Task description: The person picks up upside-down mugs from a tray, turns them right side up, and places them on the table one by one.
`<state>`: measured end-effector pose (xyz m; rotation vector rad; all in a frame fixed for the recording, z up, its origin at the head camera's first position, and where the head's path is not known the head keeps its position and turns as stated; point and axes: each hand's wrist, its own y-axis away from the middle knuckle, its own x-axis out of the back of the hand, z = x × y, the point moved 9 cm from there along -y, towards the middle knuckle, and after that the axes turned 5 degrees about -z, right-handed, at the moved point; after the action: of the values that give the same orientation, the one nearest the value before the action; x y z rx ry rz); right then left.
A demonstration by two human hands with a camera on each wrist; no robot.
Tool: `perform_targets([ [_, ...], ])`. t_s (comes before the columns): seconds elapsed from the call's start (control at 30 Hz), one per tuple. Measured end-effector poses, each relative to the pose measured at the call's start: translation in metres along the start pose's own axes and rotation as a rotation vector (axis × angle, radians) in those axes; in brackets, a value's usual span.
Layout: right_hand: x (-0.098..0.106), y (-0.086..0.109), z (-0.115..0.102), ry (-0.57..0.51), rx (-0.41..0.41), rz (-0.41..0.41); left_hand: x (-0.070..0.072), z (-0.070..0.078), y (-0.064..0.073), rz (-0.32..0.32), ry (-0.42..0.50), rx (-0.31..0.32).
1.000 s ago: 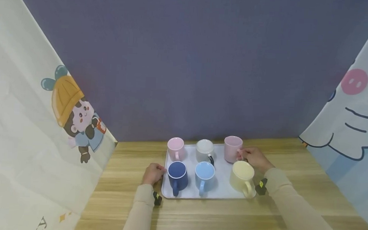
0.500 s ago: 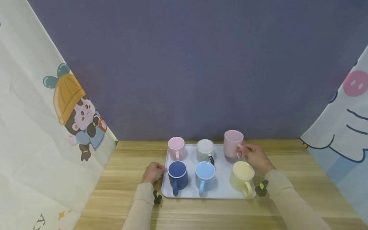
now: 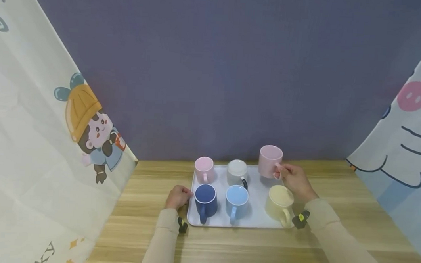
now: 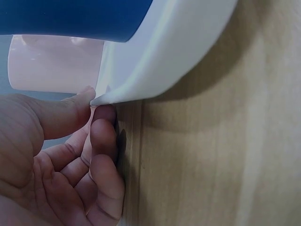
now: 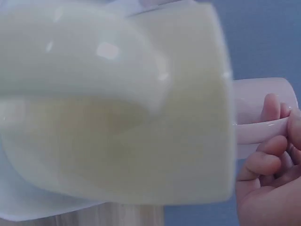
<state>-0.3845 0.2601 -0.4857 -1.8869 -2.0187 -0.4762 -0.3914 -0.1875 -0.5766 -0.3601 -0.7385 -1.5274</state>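
My right hand [image 3: 295, 181] pinches the handle of a pink mug [image 3: 268, 164], holding it upright above the back right corner of a white tray [image 3: 256, 213]. In the right wrist view, fingers and thumb close round that handle. At the tray's left edge, my left hand [image 3: 178, 197] pinches the rim, thumb above and fingers below, as the left wrist view shows. Nearest to it stands a navy mug [image 3: 208, 207]. A yellow mug [image 3: 276, 208] stands close to my right wrist, at the tray's front right corner, and fills much of the right wrist view.
Also on the tray are a smaller pink mug [image 3: 203, 175], a white mug with a black handle [image 3: 236, 174] and a light blue mug [image 3: 236, 206]. The tray lies on a wooden table [image 3: 225, 251]. A dark blue panel [image 3: 213, 76] rises behind, with printed sheets either side.
The right hand has lifted the pink mug from the tray's back right corner to above it. My left hand keeps its hold on the tray rim. The head view has shifted slightly.
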Motion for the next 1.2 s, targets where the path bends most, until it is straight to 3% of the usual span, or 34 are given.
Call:
perform_targets([
  [0.47,-0.003,0.014,-0.028,-0.004,-0.015,0.035,0.001,0.001,0.003,0.019,-0.017,0.015],
  [0.67,-0.006,0.017,-0.039,-0.033,0.021,0.062,0.003,0.001,0.003,0.026,-0.022,0.001],
  [1.0,-0.012,0.02,-0.042,-0.134,0.014,0.07,0.001,-0.001,0.001,0.017,-0.012,0.008],
  [1.2,-0.019,0.023,-0.042,-0.297,0.002,0.043,0.001,-0.001,0.002,0.03,-0.006,0.005],
])
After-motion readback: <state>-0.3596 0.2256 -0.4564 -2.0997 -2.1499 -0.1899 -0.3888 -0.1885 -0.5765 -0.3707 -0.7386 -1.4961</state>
